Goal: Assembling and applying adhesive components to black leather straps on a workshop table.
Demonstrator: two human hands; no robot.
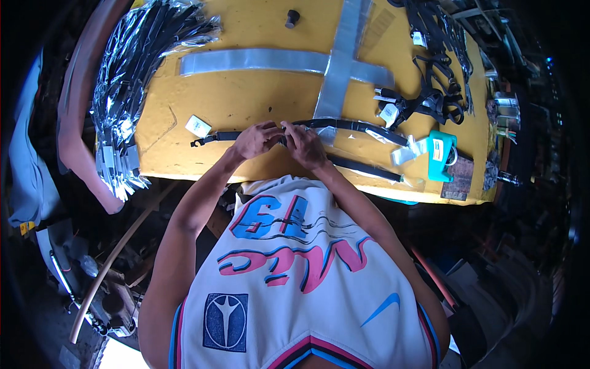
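Both hands meet at the near edge of a yellow tabletop (239,98), closed on a narrow black strap (225,136). My left hand (257,141) pinches it, and to the left its end with a dark hook-like fitting lies beside a white tag (198,126). Close against it, my right hand (303,147) has bent fingers on the same strap; the fingertips partly hide what lies between them. From behind my right hand a black strap in a clear sleeve (362,127) runs right; whether it is the same piece cannot be seen. A second sleeved strap (365,168) lies nearer me.
A teal tape dispenser (439,157) stands at the right. Several plastic-wrapped straps (120,92) pile up at the left. Loose black straps (433,101) with tags lie far right. Clear tape strips (258,61) cross the table, near a small black cylinder (292,18). Another person's arm (74,129) reaches along the left.
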